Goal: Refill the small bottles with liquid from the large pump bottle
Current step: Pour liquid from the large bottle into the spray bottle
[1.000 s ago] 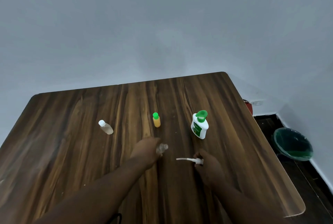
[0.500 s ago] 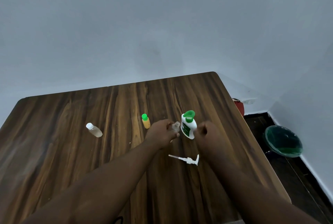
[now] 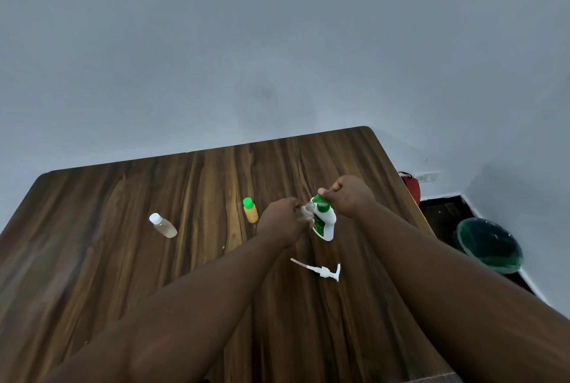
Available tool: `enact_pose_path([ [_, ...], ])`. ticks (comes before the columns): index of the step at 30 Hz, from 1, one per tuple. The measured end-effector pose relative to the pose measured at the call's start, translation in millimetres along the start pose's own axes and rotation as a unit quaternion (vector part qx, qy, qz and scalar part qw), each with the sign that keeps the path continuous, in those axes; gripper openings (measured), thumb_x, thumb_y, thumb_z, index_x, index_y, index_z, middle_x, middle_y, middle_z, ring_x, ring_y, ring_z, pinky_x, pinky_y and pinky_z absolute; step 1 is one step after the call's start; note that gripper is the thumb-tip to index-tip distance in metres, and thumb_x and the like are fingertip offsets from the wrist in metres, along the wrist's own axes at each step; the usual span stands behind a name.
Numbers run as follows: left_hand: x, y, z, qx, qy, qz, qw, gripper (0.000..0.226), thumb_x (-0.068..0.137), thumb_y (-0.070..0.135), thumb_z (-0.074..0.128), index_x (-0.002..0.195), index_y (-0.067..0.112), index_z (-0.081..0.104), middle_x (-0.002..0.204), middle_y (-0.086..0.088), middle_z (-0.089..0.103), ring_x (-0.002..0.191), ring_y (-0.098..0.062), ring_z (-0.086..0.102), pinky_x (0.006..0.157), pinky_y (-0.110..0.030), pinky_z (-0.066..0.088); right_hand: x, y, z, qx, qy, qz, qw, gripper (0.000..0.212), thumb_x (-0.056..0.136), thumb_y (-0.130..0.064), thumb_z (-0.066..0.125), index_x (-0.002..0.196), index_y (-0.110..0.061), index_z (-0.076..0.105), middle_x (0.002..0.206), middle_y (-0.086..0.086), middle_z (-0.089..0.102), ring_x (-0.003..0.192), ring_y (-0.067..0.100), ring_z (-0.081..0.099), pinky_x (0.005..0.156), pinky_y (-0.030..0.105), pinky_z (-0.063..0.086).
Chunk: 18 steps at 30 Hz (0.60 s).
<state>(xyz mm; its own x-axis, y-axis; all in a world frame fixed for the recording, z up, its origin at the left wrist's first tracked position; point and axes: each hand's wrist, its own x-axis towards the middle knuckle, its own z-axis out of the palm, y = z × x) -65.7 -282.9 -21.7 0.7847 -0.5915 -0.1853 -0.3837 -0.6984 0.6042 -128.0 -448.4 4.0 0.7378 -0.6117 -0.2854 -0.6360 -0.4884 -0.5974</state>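
Both hands have moved up from the lower centre of the frame. The left hand (image 3: 282, 219) grips the clear small bottle (image 3: 306, 212) and holds its neck against the large pump bottle (image 3: 324, 223), just right of centre. The right hand (image 3: 348, 196) curls over the green pump head (image 3: 319, 200), so filling looks about to start. The table (image 3: 123, 259) is dark, streaky wood grain. On it stand a translucent white-capped bottle (image 3: 163, 225) and a stubby orange bottle (image 3: 250, 211). A thin loose white pump (image 3: 320, 270) lies flat.
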Motion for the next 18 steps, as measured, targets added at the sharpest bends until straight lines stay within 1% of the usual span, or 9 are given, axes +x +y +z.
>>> enact_pose_path([
  [3, 2, 3, 1, 0.002, 0.009, -0.006, 1.0, 0.027, 0.09, 0.037, 0.075, 0.108, 0.018, 0.071, 0.096, 0.004, 0.07, 0.087, -0.014, 0.065, 0.068, -0.028, 0.049, 0, 0, -1, 0.011, -0.003, 0.004, 1.0, 0.04, 0.087, -0.05, 0.069, 0.074, -0.014, 0.061, 0.079, 0.009, 0.069, 0.067, 0.015, 0.058, 0.059, 0.028, 0.044],
  [6, 5, 6, 2, 0.005, 0.011, 0.0, 1.0, 0.027, 0.091, 0.034, 0.075, 0.111, 0.017, 0.07, 0.099, 0.002, 0.07, 0.09, -0.014, 0.065, 0.07, -0.027, 0.048, 3, -2, 0, 0.014, -0.009, 0.018, 1.0, 0.038, 0.086, -0.049, 0.071, 0.074, -0.014, 0.061, 0.079, 0.008, 0.069, 0.069, 0.016, 0.061, 0.059, 0.028, 0.046],
  [8, 6, 11, 2, 0.015, 0.016, 0.005, 1.0, 0.027, 0.091, 0.032, 0.075, 0.114, 0.017, 0.07, 0.103, 0.001, 0.07, 0.093, -0.015, 0.065, 0.074, -0.029, 0.051, 5, -5, 1, 0.022, -0.011, 0.036, 0.999, 0.036, 0.086, -0.046, 0.073, 0.078, -0.012, 0.063, 0.081, 0.008, 0.07, 0.071, 0.018, 0.064, 0.06, 0.029, 0.049],
  [11, 8, 13, 3, 0.031, 0.016, 0.01, 0.999, 0.03, 0.091, 0.03, 0.075, 0.117, 0.017, 0.069, 0.108, -0.001, 0.071, 0.097, -0.017, 0.065, 0.082, -0.032, 0.055, 6, -10, 4, 0.031, -0.014, 0.05, 0.998, 0.033, 0.088, -0.04, 0.072, 0.092, -0.009, 0.063, 0.086, 0.009, 0.068, 0.072, 0.017, 0.062, 0.057, 0.027, 0.045],
  [13, 9, 14, 3, 0.039, 0.019, 0.008, 0.999, 0.03, 0.09, 0.028, 0.076, 0.118, 0.018, 0.068, 0.109, 0.0, 0.071, 0.098, -0.016, 0.065, 0.082, -0.031, 0.054, 7, -14, 8, 0.037, -0.015, 0.056, 0.998, 0.032, 0.091, -0.037, 0.07, 0.101, -0.007, 0.062, 0.09, 0.01, 0.067, 0.075, 0.019, 0.063, 0.062, 0.03, 0.052],
  [15, 10, 14, 3, 0.041, 0.025, 0.008, 0.999, 0.03, 0.089, 0.027, 0.077, 0.117, 0.019, 0.069, 0.11, 0.0, 0.071, 0.098, -0.016, 0.066, 0.081, -0.03, 0.054, 7, -17, 13, 0.038, -0.01, 0.06, 0.997, 0.031, 0.093, -0.035, 0.067, 0.106, -0.009, 0.058, 0.095, 0.011, 0.066, 0.083, 0.023, 0.066, 0.073, 0.036, 0.057],
  [17, 10, 15, 2, 0.043, 0.026, 0.009, 0.999, 0.03, 0.088, 0.027, 0.078, 0.116, 0.018, 0.069, 0.109, 0.0, 0.071, 0.097, -0.016, 0.066, 0.081, -0.03, 0.054, 6, -18, 17, 0.047, -0.003, 0.066, 0.997, 0.03, 0.094, -0.034, 0.065, 0.11, -0.011, 0.054, 0.1, 0.011, 0.064, 0.09, 0.024, 0.065, 0.079, 0.039, 0.058],
  [18, 10, 16, 2, 0.044, 0.025, 0.01, 0.999, 0.03, 0.088, 0.028, 0.078, 0.115, 0.018, 0.069, 0.108, 0.0, 0.071, 0.097, -0.016, 0.066, 0.08, -0.03, 0.053, 5, -17, 18, 0.056, 0.001, 0.068, 0.996, 0.03, 0.095, -0.034, 0.065, 0.111, -0.011, 0.053, 0.101, 0.011, 0.063, 0.093, 0.025, 0.064, 0.08, 0.039, 0.057],
])
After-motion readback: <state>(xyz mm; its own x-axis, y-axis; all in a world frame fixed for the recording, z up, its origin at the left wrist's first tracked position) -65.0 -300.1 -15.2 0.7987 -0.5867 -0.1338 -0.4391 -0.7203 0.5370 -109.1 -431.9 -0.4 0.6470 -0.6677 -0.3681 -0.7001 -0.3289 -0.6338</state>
